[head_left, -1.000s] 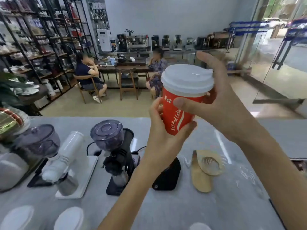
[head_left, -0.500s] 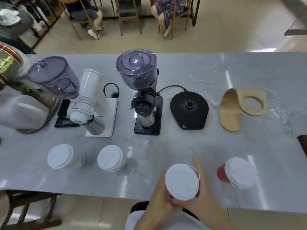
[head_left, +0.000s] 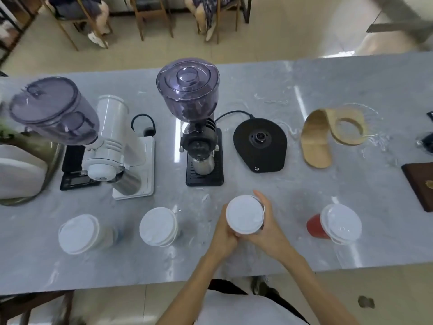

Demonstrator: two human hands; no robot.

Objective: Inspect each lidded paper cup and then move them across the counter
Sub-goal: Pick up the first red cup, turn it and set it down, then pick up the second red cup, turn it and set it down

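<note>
Seen from above, a lidded paper cup (head_left: 243, 213) with a white lid is held between both hands over the grey counter (head_left: 293, 188). My left hand (head_left: 223, 233) wraps its left side and my right hand (head_left: 269, 228) its right side; the cup's wall is hidden by them. A red cup (head_left: 315, 227) with a white lid stands to the right. Two more white-lidded cups stand to the left, the nearer cup (head_left: 159, 226) in the middle and the far-left cup (head_left: 78, 233) beyond it.
Behind the cups stand a white grinder (head_left: 110, 141), a black grinder (head_left: 194, 127), a black kettle base (head_left: 260, 144) and a curved wooden dripper stand (head_left: 328, 134). A dark wooden tray (head_left: 419, 184) lies at the right edge. Chairs and seated people are beyond the counter.
The held cup came down from eye level to just over the counter, and the view tilted down. In the last half second the hands and cup moved slightly forward over the counter.
</note>
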